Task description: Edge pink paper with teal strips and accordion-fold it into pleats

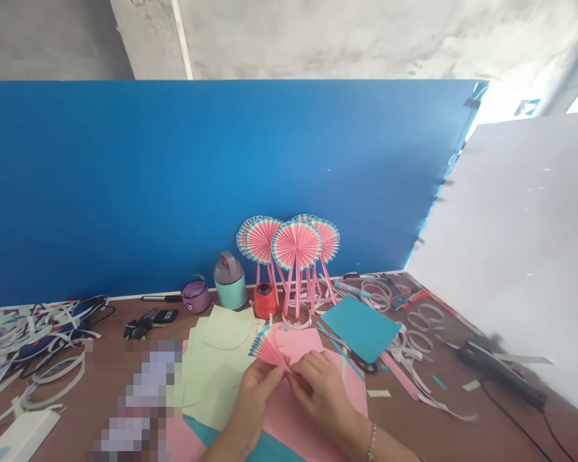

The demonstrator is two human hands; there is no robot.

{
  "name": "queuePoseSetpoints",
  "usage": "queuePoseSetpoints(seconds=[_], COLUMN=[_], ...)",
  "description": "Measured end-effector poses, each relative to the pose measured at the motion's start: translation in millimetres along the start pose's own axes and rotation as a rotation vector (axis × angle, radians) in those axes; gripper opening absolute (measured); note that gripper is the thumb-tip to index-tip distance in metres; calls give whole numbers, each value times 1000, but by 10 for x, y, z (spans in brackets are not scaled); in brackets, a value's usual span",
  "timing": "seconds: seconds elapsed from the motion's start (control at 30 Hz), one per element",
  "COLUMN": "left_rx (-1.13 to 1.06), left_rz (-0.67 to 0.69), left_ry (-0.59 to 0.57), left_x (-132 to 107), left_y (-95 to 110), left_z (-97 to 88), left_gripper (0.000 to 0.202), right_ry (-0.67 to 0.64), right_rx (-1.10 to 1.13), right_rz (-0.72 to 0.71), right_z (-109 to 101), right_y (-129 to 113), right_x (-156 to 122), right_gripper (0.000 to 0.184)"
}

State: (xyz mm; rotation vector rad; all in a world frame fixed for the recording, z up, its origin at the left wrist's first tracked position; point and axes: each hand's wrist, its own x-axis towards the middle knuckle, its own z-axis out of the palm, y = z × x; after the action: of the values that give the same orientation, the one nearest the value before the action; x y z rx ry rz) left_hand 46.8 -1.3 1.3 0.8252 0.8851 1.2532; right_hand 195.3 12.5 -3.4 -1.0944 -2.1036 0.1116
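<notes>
A pleated paper fan (pixel 270 346), pink with a cream band and a blue edge, is partly spread between my hands. My left hand (pixel 255 391) pinches its folds from the left, thumb on top. The fingers of my right hand (pixel 320 385) are curled at the fan's narrow lower end, touching it; the fingertips are partly hidden. Beneath the hands lie pink paper sheets (pixel 289 417) and pale green sheets (pixel 212 385). Several finished round pink fans on sticks (pixel 297 247) lean against the blue partition behind.
A blue sheet (pixel 363 327) partly covers scissors (pixel 370 367) on the right. Farther right is a glue gun (pixel 501 372) with a cord. A teal container (pixel 231 289), a purple pot (pixel 195 296) and a red bottle (pixel 265 301) stand along the blue partition (pixel 149 192). Paper strips (pixel 52 378) cover the left.
</notes>
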Motion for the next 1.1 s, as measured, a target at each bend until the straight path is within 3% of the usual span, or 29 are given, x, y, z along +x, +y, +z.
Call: queuePoseSetpoints(seconds=[0.1, 0.27, 0.5, 0.6, 0.9, 1.1], left_rx=[4, -50, -117, -85, 70, 159], left_rz=[-21, -51, -110, -163, -190, -221], left_ry=[-10, -38, -48, -39, -113, -103], left_x=[-12, -21, -15, -11, 21, 28], left_y=[19, 35, 52, 33, 69, 14], left_z=[14, 21, 16, -19, -36, -51], left_gripper=[32, 31, 30, 29, 41, 44], right_ry=[26, -28, -92, -66, -88, -84], right_rx=[-56, 8, 599, 694, 837, 867], right_rz=[-59, -41, 400, 503, 576, 526], right_z=[4, -40, -113, -135, -66, -28], right_y=[24, 9, 40, 87, 125, 162], right_x=[-6, 0, 51, 98, 103, 105], right_gripper=[18, 11, 31, 35, 43, 45])
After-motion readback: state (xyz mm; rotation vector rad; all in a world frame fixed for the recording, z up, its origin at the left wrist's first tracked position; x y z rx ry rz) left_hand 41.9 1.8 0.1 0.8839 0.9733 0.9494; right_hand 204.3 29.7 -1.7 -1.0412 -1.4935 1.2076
